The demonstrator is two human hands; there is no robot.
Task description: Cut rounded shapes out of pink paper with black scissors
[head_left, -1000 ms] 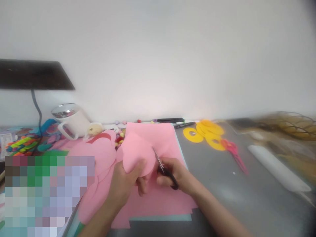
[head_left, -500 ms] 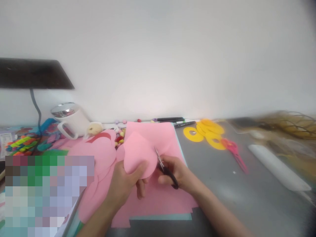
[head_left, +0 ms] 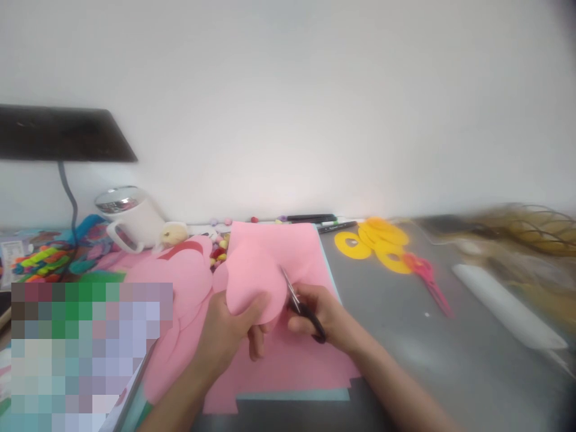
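Note:
Pinched between the thumb and fingers of my left hand (head_left: 231, 330) is a rounded piece of pink paper (head_left: 254, 279), raised above the desk. My right hand (head_left: 317, 315) is closed around black-handled scissors (head_left: 303, 312), whose blades point up and left along the right edge of the paper. Whether the blades are cutting at this moment I cannot tell. Beneath both hands lie large pink sheets (head_left: 297, 366) over a light blue sheet (head_left: 292, 395).
Rounded pink cutouts (head_left: 189, 276) overlap on the left, near a white mug (head_left: 139, 222). To the right are yellow paper rings (head_left: 353, 246), pink scissors (head_left: 429, 282) and a long white object (head_left: 508, 306). Black pens (head_left: 310, 218) lie by the wall.
Both hands, the pink piece and the scissors keep almost the same place. The upper edge of the piece looks slightly lower and more curved now.

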